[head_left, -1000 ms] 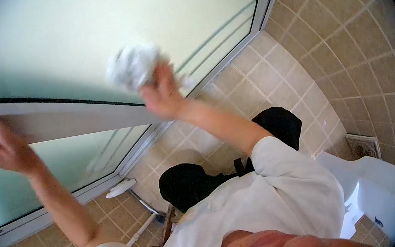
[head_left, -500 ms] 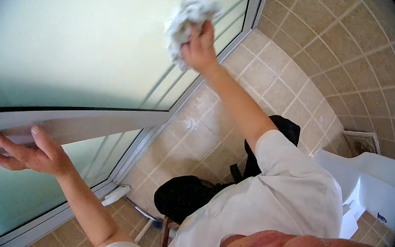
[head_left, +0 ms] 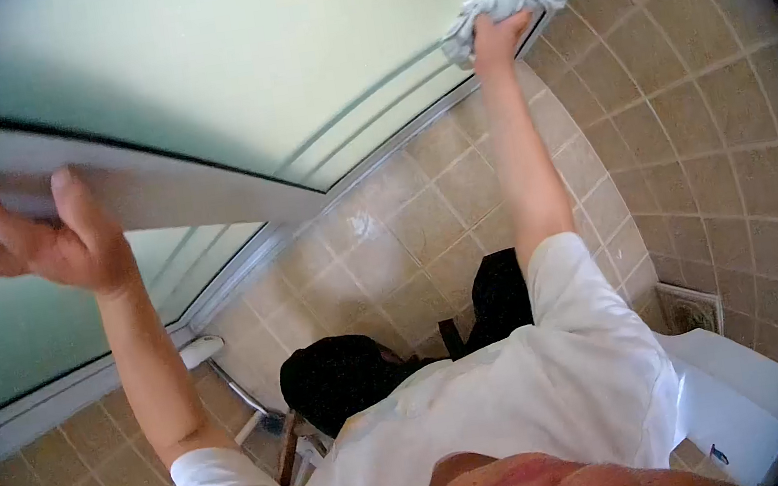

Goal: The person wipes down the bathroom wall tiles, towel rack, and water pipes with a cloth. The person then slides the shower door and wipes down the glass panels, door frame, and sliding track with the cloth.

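Observation:
My right hand [head_left: 497, 41] grips a crumpled pale cloth [head_left: 514, 3] and presses it against the lower right corner of a frosted glass panel [head_left: 263, 52], close to the metal edge frame. Fingers spread, my left hand [head_left: 50, 236] rests against the wide metal upright [head_left: 191, 179] between two glass panels. Nothing is held in it. Two pale stripes run along the bottom of the glass beside the cloth.
Brown tiles cover the wall [head_left: 683, 72] on the right and the floor [head_left: 402, 196]. A white fixture [head_left: 729, 394] stands at lower right, near a square grate [head_left: 690, 308]. A metal-handled tool [head_left: 240, 388] leans at lower left, beside a wooden leg [head_left: 287, 448].
My right hand has moved the cloth right across the glass to the corner by the frame. My left hand stays on the upright, while the view has shifted and turned a little.

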Action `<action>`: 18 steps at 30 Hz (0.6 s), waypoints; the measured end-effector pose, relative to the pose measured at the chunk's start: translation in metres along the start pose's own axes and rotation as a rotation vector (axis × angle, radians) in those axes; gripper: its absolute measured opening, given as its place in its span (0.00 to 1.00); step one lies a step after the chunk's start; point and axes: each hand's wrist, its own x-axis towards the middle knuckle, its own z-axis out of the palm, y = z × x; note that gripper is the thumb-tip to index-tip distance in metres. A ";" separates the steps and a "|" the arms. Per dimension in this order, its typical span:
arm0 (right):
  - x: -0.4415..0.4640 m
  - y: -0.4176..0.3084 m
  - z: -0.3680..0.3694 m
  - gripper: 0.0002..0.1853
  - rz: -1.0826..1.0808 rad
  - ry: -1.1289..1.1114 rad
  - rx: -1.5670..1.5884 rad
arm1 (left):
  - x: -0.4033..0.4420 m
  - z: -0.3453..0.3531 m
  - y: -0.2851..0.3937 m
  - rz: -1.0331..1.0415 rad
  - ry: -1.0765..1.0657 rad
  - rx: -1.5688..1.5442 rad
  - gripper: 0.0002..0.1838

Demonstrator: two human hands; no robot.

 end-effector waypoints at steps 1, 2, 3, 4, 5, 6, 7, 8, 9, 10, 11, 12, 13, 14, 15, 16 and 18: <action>-0.022 -0.004 0.012 0.41 -0.133 0.008 -0.119 | -0.002 0.002 -0.003 0.006 0.029 -0.054 0.33; -0.046 -0.008 0.024 0.44 -0.131 -0.044 -0.105 | -0.005 0.006 -0.006 -0.006 0.080 -0.102 0.32; -0.072 -0.013 0.036 0.46 -0.127 -0.100 -0.089 | -0.007 0.005 -0.008 -0.021 0.075 -0.083 0.32; -0.103 -0.023 0.049 0.47 -0.123 -0.120 -0.072 | -0.008 0.003 -0.007 0.009 0.067 -0.032 0.32; -0.136 -0.035 0.063 0.48 -0.123 -0.143 -0.051 | -0.009 -0.001 -0.008 0.040 0.061 0.023 0.32; -0.172 -0.050 0.074 0.50 -0.127 -0.189 -0.101 | -0.013 0.001 -0.011 0.044 0.097 -0.039 0.32; -0.202 -0.064 0.082 0.52 -0.134 -0.234 -0.152 | -0.018 0.003 -0.011 0.049 0.135 -0.102 0.32; -0.227 -0.071 0.088 0.52 -0.142 -0.264 -0.146 | -0.022 0.002 -0.002 0.018 0.123 -0.122 0.33; -0.251 -0.075 0.093 0.52 -0.096 -0.378 -0.148 | -0.029 0.000 0.003 -0.011 0.114 -0.142 0.34; -0.267 -0.080 0.093 0.52 -0.051 -0.488 -0.146 | -0.036 -0.003 0.003 -0.019 0.121 -0.115 0.34; -0.276 -0.091 0.093 0.52 -0.062 -0.512 -0.134 | -0.044 -0.004 0.000 0.018 0.097 -0.110 0.34; -0.279 -0.108 0.096 0.50 -0.235 -0.567 -0.182 | -0.053 -0.008 -0.006 0.031 0.088 -0.093 0.33; -0.280 -0.124 0.100 0.48 -0.408 -0.617 -0.225 | -0.062 -0.012 -0.011 0.044 0.078 -0.075 0.33; -0.273 -0.144 0.106 0.43 -0.496 -0.623 -0.134 | -0.071 -0.015 -0.016 0.002 0.048 -0.199 0.34; -0.264 -0.161 0.116 0.43 -0.640 -0.587 -0.086 | -0.080 -0.021 -0.021 -0.048 0.019 -0.326 0.35; -0.253 -0.176 0.127 0.42 -0.779 -0.554 -0.039 | -0.086 -0.032 -0.032 -0.044 -0.004 -0.216 0.34; -0.229 -0.219 0.154 0.38 -1.021 -0.480 -0.013 | -0.088 -0.049 -0.045 -0.124 -0.017 -0.044 0.33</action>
